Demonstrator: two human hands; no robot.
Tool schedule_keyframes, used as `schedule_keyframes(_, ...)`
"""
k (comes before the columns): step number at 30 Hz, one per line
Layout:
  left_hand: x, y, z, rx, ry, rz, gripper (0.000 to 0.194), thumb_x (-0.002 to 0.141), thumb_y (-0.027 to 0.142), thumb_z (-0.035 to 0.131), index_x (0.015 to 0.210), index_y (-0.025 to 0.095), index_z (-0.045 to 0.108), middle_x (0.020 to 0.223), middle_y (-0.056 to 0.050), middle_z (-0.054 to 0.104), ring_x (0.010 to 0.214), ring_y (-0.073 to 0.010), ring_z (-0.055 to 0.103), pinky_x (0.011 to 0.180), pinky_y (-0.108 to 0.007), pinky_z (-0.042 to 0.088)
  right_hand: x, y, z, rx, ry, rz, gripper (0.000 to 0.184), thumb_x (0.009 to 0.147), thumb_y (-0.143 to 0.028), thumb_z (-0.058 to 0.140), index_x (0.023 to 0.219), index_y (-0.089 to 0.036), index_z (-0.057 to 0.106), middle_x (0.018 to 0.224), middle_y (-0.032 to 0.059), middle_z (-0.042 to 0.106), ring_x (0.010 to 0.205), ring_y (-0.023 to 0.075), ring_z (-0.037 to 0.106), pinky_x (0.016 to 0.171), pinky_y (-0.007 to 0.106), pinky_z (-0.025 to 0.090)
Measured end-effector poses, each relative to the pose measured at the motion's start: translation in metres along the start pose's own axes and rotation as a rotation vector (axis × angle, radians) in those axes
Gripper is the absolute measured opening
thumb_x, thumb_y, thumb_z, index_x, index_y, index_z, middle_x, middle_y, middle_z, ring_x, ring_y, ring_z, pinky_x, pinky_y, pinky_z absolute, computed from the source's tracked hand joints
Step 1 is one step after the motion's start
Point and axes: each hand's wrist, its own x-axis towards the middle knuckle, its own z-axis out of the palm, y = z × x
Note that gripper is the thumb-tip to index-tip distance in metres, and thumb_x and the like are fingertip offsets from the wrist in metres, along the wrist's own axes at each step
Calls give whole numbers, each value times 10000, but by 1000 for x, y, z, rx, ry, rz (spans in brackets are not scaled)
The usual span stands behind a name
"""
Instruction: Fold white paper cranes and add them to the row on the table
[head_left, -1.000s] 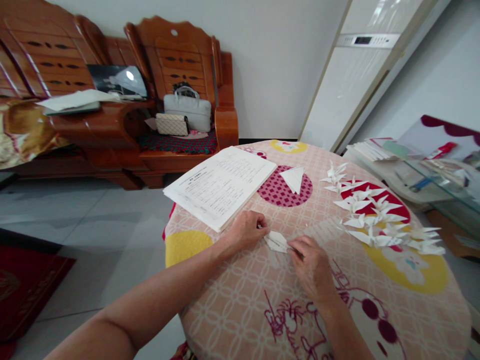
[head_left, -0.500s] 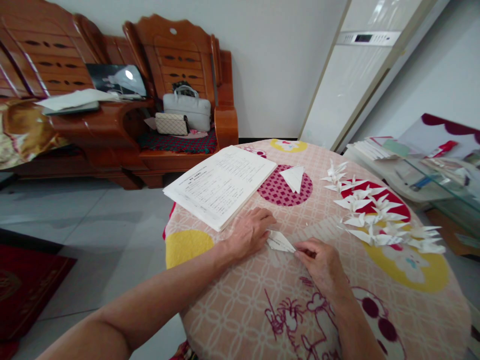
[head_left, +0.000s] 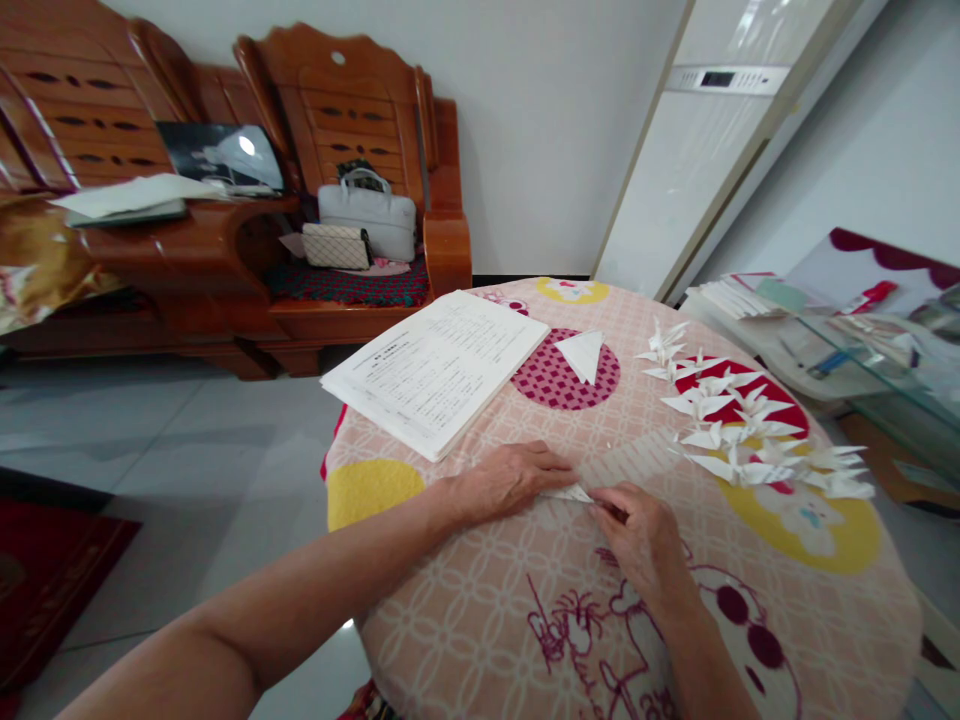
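Note:
A small folded white paper (head_left: 568,492) with printed lines lies between my hands on the patterned tablecloth (head_left: 480,580). My left hand (head_left: 521,474) rests over its left part, fingers stretched out flat across it and hiding much of it. With thumb and forefinger, my right hand (head_left: 636,520) pinches the paper's right tip. Beyond them sits a stack of folded white paper triangles (head_left: 582,355). Several white paper cranes (head_left: 739,410) stand grouped to the right. A stack of printed sheets (head_left: 435,375) lies past my left hand.
A pale striped strip (head_left: 637,456) lies just beyond my right hand. Wooden chairs (head_left: 360,110) along the wall hold a grey handbag (head_left: 375,218) and a quilted purse (head_left: 335,247). At the right is a glass-topped side table (head_left: 885,370) with papers.
My left hand has slid right over the folded paper, covering more of it. My right hand keeps its pinch at the tip. The view has shifted slightly.

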Motion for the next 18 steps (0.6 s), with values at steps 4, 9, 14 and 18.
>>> schedule_keyframes(4, 0, 1, -1, 8, 28, 35, 422, 847, 52, 483, 1246, 147, 581, 1257, -104, 622, 1072, -221, 565, 961, -323, 425, -2, -1, 0, 6, -7, -11, 230, 828, -210, 553, 942, -178, 749, 806, 66, 697, 745, 206, 646, 695, 293, 468)
schedule_keyframes(9, -1, -1, 1, 7, 33, 36, 401, 852, 59, 483, 1225, 158, 593, 1234, -104, 634, 1067, -217, 569, 945, -320, 436, -2, -3, 1, -76, -15, -45, 246, 875, -218, 508, 891, -189, 751, 764, 56, 671, 714, 185, 621, 674, 273, 435)
schedule_keyframes(14, -1, -6, 5, -17, 18, 36, 359, 861, 74, 490, 1187, 159, 614, 1238, -90, 637, 1087, -214, 567, 953, -316, 436, -3, -6, 2, -193, -27, -112, 251, 889, -194, 494, 839, -191, 740, 707, 35, 617, 668, 154, 583, 624, 244, 373)
schedule_keyframes(18, -2, -7, 4, -21, 0, 30, 363, 855, 62, 495, 1184, 154, 617, 1250, -82, 633, 1100, -216, 561, 948, -314, 445, -4, -10, 3, -338, -9, -156, 261, 893, -162, 489, 865, -189, 748, 659, 28, 576, 617, 145, 541, 588, 253, 315)
